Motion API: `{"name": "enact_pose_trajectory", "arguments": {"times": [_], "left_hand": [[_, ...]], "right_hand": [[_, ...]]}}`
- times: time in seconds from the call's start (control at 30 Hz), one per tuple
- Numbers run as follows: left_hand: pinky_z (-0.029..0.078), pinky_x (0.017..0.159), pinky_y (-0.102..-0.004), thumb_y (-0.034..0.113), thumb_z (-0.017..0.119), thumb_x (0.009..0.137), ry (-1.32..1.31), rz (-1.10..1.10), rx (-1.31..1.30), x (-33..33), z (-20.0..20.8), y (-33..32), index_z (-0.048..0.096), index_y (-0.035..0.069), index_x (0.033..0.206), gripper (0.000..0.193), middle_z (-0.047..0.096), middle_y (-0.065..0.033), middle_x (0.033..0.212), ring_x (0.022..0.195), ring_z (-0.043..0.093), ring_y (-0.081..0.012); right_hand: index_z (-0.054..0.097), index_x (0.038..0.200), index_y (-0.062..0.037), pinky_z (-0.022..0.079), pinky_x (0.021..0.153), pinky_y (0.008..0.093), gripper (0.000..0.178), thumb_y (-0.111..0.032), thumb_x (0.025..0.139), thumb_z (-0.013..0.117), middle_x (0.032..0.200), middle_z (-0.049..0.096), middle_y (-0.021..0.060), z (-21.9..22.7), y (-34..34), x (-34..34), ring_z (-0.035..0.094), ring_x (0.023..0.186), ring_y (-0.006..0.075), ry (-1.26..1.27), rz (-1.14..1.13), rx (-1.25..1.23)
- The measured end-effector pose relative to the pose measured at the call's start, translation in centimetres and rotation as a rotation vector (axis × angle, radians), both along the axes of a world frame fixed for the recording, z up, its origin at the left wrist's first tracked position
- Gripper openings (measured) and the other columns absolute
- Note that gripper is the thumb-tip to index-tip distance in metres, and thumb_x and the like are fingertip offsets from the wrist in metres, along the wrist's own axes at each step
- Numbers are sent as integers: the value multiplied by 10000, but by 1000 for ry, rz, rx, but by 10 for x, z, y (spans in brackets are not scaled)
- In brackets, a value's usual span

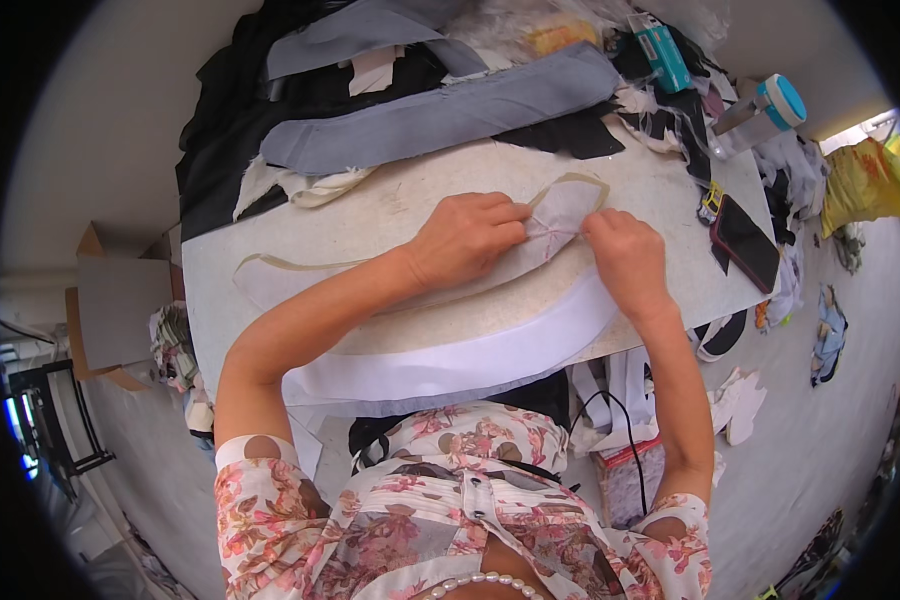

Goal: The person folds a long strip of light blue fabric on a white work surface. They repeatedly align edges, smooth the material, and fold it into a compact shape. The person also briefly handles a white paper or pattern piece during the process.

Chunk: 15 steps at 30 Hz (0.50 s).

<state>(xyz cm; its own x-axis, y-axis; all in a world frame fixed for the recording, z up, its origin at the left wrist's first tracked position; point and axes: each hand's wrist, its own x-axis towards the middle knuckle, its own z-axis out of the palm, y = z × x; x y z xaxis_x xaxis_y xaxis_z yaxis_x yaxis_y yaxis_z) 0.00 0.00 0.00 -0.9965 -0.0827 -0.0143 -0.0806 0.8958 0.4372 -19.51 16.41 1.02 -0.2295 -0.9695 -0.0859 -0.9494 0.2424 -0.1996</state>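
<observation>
On the worktable lies a long curved pale fabric strip point(515, 262) with an olive edge and pink-red marks near its right end. My left hand point(470, 236) is closed on its upper edge, with the fingertips pinched together. Across the marks from it, my right hand point(625, 258) pinches the strip's edge near the rounded right end. The strip's left end lies flat beyond my left forearm. Nearer to me, a white curved piece point(440, 370) lies along the table's front edge, over a grey-blue fabric layer point(410, 405). My right wrist is just above its right end.
Grey-blue fabric strips point(450, 112) and black cloth point(220, 150) cover the far side of the table point(220, 280). At the right are a phone point(745, 243), a clear jar with a blue lid point(760, 115) and a teal box point(660, 52). A cardboard box point(120, 310) stands left.
</observation>
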Motion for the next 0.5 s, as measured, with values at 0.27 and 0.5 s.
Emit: {"name": "enact_pose_trajectory", "arguments": {"times": [0.27, 0.5], "left_hand": [[136, 1167, -560, 502, 466, 958, 54, 102, -286, 86, 25, 13, 414, 154, 1449, 604, 298, -154, 1551, 1436, 274, -334], [12, 1168, -589, 659, 378, 898, -171, 184, -355, 139, 12, 9, 370, 139, 1478, 779, 212, -161, 1583, 1474, 161, -331]], "right_hand": [[489, 1377, -113, 308, 1117, 485, 625, -244, 799, 687, 1471, 435, 94, 13, 8, 19, 374, 1382, 281, 14, 335, -453], [348, 1482, -144, 69, 1190, 536, 722, -433, 868, 596, 1580, 257, 62, -24, -6, 17, 180, 1475, 250, 83, 423, -227]]}}
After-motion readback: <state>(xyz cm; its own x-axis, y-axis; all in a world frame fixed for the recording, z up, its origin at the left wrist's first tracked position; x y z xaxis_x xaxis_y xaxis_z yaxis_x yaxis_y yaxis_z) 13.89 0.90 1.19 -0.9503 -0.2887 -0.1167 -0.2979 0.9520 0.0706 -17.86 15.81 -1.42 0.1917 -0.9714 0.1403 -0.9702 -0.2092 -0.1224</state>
